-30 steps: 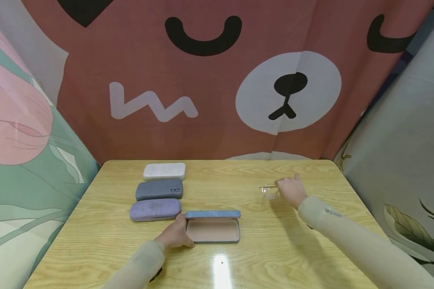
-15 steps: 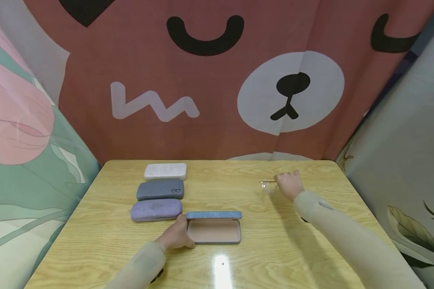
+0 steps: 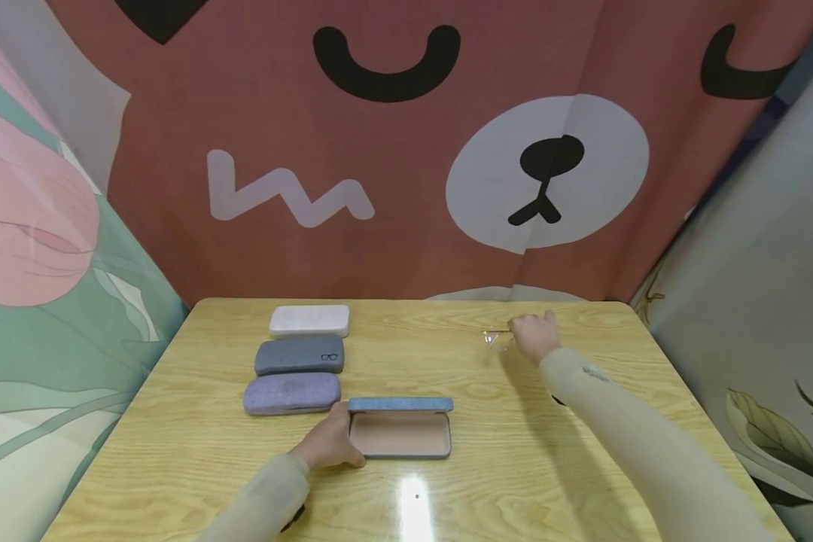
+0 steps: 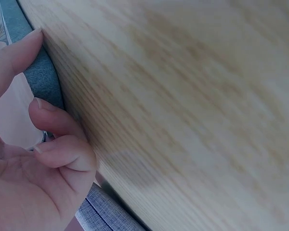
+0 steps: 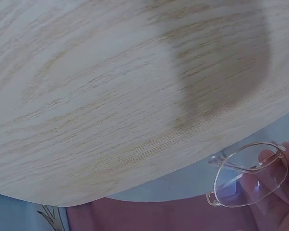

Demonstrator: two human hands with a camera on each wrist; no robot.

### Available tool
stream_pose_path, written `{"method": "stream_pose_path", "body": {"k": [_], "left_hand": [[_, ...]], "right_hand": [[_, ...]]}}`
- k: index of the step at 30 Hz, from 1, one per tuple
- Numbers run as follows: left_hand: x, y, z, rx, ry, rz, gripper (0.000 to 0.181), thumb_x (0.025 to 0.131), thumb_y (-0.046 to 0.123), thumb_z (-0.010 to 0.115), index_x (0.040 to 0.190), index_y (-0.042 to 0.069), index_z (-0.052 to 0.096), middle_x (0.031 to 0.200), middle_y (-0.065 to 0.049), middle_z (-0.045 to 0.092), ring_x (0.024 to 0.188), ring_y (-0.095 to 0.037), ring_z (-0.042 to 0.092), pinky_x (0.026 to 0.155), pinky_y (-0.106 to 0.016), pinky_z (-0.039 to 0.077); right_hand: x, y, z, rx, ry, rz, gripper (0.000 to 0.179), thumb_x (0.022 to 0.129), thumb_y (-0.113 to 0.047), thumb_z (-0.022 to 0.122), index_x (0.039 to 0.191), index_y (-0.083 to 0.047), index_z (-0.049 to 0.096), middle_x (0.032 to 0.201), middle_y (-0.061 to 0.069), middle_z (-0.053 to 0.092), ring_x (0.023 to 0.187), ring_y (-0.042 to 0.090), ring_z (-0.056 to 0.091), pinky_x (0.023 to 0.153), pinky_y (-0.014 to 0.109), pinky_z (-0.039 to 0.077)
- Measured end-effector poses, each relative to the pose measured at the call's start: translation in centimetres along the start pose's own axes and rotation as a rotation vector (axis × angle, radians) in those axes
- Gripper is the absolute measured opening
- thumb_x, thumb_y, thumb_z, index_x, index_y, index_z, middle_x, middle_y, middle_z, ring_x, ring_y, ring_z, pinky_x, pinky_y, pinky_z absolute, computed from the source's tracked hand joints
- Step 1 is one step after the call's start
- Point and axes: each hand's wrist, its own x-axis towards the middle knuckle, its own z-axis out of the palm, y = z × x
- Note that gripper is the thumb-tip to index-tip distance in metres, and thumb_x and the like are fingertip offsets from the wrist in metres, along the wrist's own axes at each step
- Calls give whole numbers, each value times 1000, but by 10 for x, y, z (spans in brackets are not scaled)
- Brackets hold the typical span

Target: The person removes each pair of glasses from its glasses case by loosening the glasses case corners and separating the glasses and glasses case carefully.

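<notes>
An open blue glasses case (image 3: 400,435) with a pale pink lining stands at the table's middle, its lid tipped back. My left hand (image 3: 330,439) grips its left end, thumb at the front corner and fingers toward the back. In the left wrist view, several fingers of the left hand (image 4: 43,163) curl beside the case's blue edge (image 4: 43,82). Toward the back right, my right hand (image 3: 535,336) holds a pair of thin gold-rimmed glasses (image 3: 494,338) above the table. The right wrist view shows one clear lens of the glasses (image 5: 250,175) in front of the fingertips.
Left of the open case lie three closed glasses cases: purple (image 3: 291,394), grey-blue with a glasses print (image 3: 299,356), and white (image 3: 309,321) at the back. The wooden table (image 3: 406,339) ends at a red printed curtain (image 3: 278,263).
My right hand has moved slightly back and left with the glasses, away from me. The left hand and the open case have stayed in place.
</notes>
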Motion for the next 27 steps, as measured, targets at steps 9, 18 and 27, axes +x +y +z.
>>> {"method": "stream_pose_path", "body": {"k": [9, 18, 27], "left_hand": [[1, 1, 1, 7, 14, 1, 101, 62, 6, 90, 139, -19, 30, 139, -36, 35, 121, -47, 46, 100, -55, 40], [2, -3, 2, 14, 31, 7, 101, 59, 5, 90, 137, -18, 32, 136, -34, 39, 120, -47, 48, 101, -55, 39], [1, -2, 2, 4, 31, -11, 102, 58, 5, 90, 138, -19, 31, 138, -38, 36, 122, -48, 45, 103, -55, 36]], "right_hand": [[10, 4, 3, -34, -16, 11, 17, 88, 4, 62, 96, -8, 72, 82, 8, 71, 70, 26, 64, 77, 54, 43], [23, 6, 12, -50, -13, 5, 18, 85, 4, 66, 98, -8, 72, 86, 9, 72, 74, 26, 66, 79, 53, 45], [34, 10, 24, -14, 8, 29, 18, 83, 7, 66, 96, -5, 71, 88, 11, 72, 77, 28, 67, 78, 52, 49]]}}
